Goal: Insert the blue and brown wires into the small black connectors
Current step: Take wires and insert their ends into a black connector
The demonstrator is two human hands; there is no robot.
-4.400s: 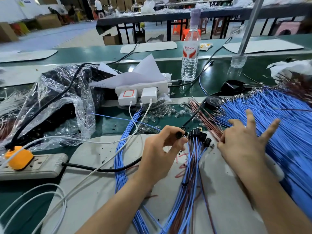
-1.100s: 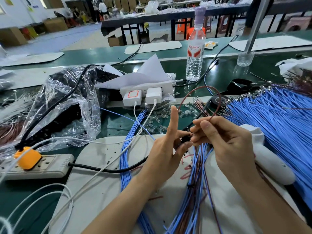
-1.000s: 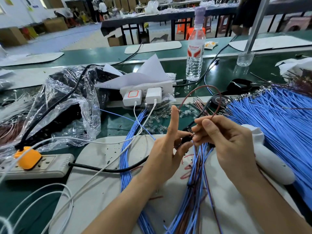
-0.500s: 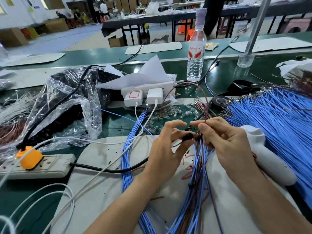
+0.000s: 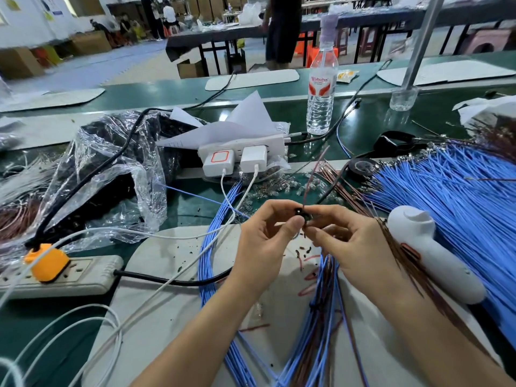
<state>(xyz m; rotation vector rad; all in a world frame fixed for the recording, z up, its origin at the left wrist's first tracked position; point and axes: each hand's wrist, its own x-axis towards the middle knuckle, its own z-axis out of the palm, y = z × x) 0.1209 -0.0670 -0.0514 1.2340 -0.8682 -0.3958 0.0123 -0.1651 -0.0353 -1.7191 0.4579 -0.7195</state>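
Fingers of your left hand (image 5: 265,241) pinch the small black plastic connector (image 5: 299,211). Your right hand (image 5: 351,247) pinches the thin brown wire (image 5: 312,174) right at it, the wire rising upward. Both are held over the blue wire bundle (image 5: 321,297) on the green counter (image 5: 184,210).

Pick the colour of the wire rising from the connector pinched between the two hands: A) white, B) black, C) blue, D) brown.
D: the brown wire runs up from the small black connector that the left hand pinches, while the right hand pinches the wire just beside it.
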